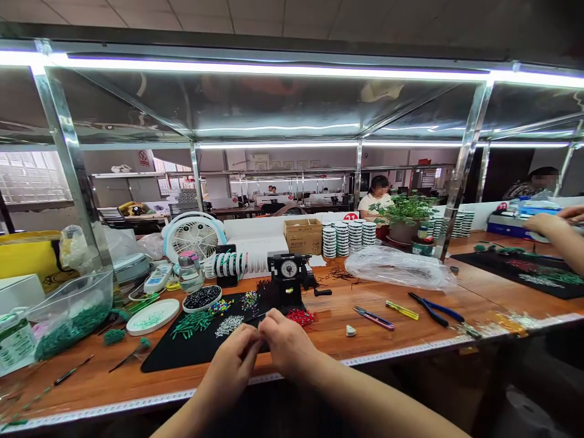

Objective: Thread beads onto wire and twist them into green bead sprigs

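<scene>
Head view showed the left hand (235, 359) and the right hand (289, 340) together above the front of the black mat (182, 353), fingertips meeting; the fingers were curled inward, and I could not tell whether either hand gripped a small piece. Silver bits (229, 325) lay on the mat just beyond the left hand, with green tubes (194, 324) to their left and mixed beads (221, 306) behind. Red bits (300, 317) lay just beyond the right hand, near the foot of a black machine (288, 283) with a round dial. A bowl (187, 306) of black pieces stood at the mat's back left, beside a white dish (152, 317). Rightward on the table (328, 347) lay a white lump (350, 330), a pink-and-blue tool (374, 318), a yellow tool (401, 309) and blue-handled pliers (440, 309). At far right, a co-worker's hand (542, 224) showed above another mat (479, 263)
</scene>
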`<state>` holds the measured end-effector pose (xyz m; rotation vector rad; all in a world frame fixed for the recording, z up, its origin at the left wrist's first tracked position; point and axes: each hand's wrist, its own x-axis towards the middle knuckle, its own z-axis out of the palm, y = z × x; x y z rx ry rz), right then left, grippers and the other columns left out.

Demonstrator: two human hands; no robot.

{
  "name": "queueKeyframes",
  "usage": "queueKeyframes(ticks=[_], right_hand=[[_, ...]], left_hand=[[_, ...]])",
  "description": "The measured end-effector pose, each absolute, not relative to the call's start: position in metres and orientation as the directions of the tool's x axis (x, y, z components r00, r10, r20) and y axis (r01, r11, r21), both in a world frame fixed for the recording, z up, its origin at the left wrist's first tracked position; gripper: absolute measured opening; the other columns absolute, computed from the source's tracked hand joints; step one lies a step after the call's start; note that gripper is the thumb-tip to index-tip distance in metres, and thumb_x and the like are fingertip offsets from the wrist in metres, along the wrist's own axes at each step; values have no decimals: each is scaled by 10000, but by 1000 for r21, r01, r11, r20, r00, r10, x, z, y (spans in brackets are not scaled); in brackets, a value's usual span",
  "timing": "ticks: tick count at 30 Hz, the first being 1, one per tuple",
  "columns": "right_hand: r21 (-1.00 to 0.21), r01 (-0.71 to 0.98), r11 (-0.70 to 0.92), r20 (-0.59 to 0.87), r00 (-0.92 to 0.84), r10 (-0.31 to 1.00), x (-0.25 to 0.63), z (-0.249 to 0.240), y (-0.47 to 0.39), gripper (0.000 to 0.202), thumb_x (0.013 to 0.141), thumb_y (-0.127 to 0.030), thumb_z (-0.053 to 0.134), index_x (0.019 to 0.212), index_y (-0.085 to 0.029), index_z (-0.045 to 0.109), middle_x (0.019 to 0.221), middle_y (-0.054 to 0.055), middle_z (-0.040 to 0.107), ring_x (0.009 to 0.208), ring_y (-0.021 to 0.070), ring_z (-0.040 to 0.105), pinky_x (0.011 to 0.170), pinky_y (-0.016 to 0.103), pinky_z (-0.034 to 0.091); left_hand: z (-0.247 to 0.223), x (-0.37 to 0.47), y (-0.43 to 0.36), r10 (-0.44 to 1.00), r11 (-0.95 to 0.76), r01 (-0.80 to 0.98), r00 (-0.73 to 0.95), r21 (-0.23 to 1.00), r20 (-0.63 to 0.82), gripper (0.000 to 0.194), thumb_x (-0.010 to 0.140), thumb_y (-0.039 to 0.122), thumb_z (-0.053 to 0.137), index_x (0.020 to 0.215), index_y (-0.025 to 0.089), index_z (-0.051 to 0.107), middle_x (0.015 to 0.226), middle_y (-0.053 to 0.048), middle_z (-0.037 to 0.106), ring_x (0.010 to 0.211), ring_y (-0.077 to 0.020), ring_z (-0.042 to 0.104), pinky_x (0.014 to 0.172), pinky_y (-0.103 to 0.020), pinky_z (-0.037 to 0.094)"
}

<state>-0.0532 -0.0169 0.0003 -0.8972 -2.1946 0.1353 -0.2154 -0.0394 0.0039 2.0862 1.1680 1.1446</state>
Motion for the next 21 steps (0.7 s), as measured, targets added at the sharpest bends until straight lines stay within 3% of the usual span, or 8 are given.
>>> queueKeyframes(ticks=[3,4,7,9,12,15,18,21], right_hand=[[-492,553,672,501,-452,738,-57,13,3,97,832,-100,497,825,-175,558,851,18,538,717,125,500,625,221,365],[-505,552,664,486,-454,747,-58,16,8,94,823,-100,510,798,-173,564,816,10,541,714,124,504,622,215,367],[-526,546,652,451,-472,758,-56,21,14,111,786,-83,549,716,-163,580,741,-5,540,679,113,509,602,195,374],[-526,546,652,466,-456,758,-53,21,7,91,798,-93,550,771,-163,602,833,17,548,726,118,521,637,203,390],[-512,565,647,572,-337,748,-49,16,-12,77,848,-188,549,893,-170,608,936,48,538,797,141,525,692,238,389],[-581,606,543,518,-239,821,-53,3,-26,161,805,-320,638,730,-178,631,779,23,571,717,153,533,643,257,367],[-677,582,450,375,-253,892,-61,-13,-34,138,753,-275,696,663,-185,643,718,8,596,675,144,546,610,246,358],[-574,598,559,503,-282,817,-63,-21,-39,97,815,-181,601,723,-177,630,779,28,589,715,154,536,623,249,367]], left_hand=[[-3,-218,-38,721,-675,589,401,443,565,243,872,219,411,917,194,649,1034,-109,598,849,-215,572,768,-328,438],[-5,-218,-37,701,-693,595,421,408,577,256,861,206,412,949,197,652,1075,-117,597,877,-225,575,788,-341,438],[-5,-215,-34,743,-666,519,403,536,534,218,807,225,487,923,208,672,1097,-108,616,961,-252,568,862,-361,415],[-2,-213,-33,798,-602,478,347,639,492,155,799,255,514,800,200,659,977,-90,638,891,-234,575,825,-339,424],[0,-212,-33,887,-462,448,214,766,410,193,809,296,507,682,176,588,704,-47,585,655,-179,534,623,-280,431],[-3,-211,-31,954,-299,366,114,881,276,226,805,335,463,698,157,554,498,33,430,407,-111,336,406,-229,288],[-6,-210,-30,973,-229,298,92,927,211,241,791,366,452,692,158,523,456,75,336,367,-83,217,378,-216,210],[-3,-210,-31,964,-264,302,102,916,244,237,785,359,460,646,172,503,490,45,407,389,-96,294,405,-224,268]])
